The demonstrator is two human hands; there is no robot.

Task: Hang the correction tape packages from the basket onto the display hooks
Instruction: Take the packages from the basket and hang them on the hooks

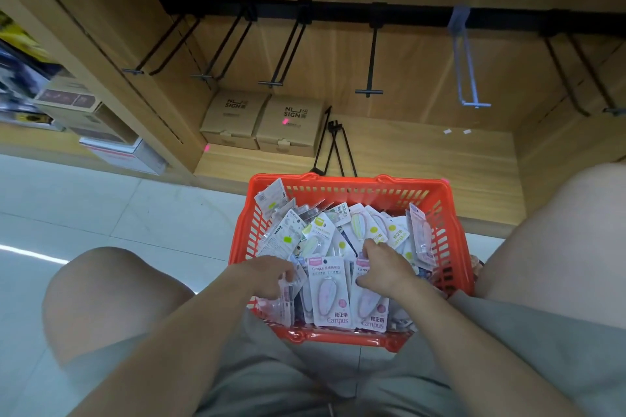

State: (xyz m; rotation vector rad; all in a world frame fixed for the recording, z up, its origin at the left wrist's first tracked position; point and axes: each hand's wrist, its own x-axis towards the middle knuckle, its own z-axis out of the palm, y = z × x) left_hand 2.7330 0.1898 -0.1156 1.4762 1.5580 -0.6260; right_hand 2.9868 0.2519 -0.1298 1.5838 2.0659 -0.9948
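While heaped in basket (342, 188), packages (330, 294) — white-carded, pastel

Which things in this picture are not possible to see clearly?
Head view only:
- Lower packages in the basket: covered by upper ones.
- Left hand and right hand fingertips: buried among packages.
- Goods on the left shelf: blurred, cut by the edge.
- Rightmost hook: cut by the edge.

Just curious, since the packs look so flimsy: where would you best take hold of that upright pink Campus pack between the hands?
Probably pinch the pink Campus pack by its top edge, coming from above: it stands upright, header and hang hole uppermost, neighbours crowding its sides.
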